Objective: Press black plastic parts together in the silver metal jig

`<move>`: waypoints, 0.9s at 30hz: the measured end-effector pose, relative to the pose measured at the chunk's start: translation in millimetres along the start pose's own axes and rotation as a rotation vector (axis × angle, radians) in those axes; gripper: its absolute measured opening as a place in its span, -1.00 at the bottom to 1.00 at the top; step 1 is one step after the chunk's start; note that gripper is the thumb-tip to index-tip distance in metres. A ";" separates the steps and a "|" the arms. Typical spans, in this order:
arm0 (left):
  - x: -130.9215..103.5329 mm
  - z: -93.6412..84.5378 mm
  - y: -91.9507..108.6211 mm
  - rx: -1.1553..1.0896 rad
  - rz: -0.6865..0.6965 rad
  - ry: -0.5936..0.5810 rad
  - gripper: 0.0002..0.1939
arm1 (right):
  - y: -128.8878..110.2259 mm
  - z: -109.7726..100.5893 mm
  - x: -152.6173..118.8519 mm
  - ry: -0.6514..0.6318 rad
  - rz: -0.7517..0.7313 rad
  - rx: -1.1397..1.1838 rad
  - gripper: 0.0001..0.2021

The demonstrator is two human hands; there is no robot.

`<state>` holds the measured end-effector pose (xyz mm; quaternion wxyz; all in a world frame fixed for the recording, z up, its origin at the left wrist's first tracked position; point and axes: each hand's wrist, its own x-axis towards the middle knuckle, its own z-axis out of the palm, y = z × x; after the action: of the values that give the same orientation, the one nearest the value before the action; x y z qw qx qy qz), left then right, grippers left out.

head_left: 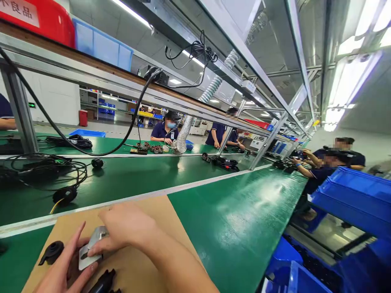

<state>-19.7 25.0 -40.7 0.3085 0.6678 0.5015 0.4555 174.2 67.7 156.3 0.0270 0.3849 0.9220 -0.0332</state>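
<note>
A silvery bent metal bracket (84,260) with a slot in its flat face is between my two hands, low in the head view. My left hand (69,260) grips its lower side between thumb and fingers. From above, my right hand (126,228) holds the upper part, its thumb pressed on the face; its other fingertips are mostly hidden. Both hands are over a brown cardboard sheet (159,215). A round black plastic part with a lever-like arm (52,252) lies left of my left hand. Nearer me is a dark elongated part (104,281), cut off by the frame edge.
Black cable coils (45,171) lie on the green bench (244,219) at the left. A metal-framed shelf (100,75) carries a blue bin (102,44) and a red container (45,24). Blue crates (357,195) stand at the right. Several people work farther along the benches.
</note>
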 end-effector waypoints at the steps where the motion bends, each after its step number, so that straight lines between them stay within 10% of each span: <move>1: -0.7 0.5 -4.4 -0.018 -0.015 -0.022 -0.10 | 0.5 -0.3 -1.3 0.021 -0.039 0.005 -0.45; 13: -3.0 0.2 -5.7 0.058 0.090 0.027 -0.11 | -2.5 4.8 0.2 -0.019 -0.154 -0.021 -0.43; 18: -2.1 -0.1 -6.0 0.095 0.166 0.045 -0.13 | -8.9 6.4 4.2 -0.169 0.076 -0.012 -0.34; 27: -2.7 3.5 -7.8 0.108 0.202 0.082 -0.20 | -4.8 -2.6 -6.9 -0.054 -0.069 -0.045 -0.47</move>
<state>-19.7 25.0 -49.7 0.2040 0.7115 0.4673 0.4836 175.6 59.6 159.6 0.0595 0.3513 0.9341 -0.0236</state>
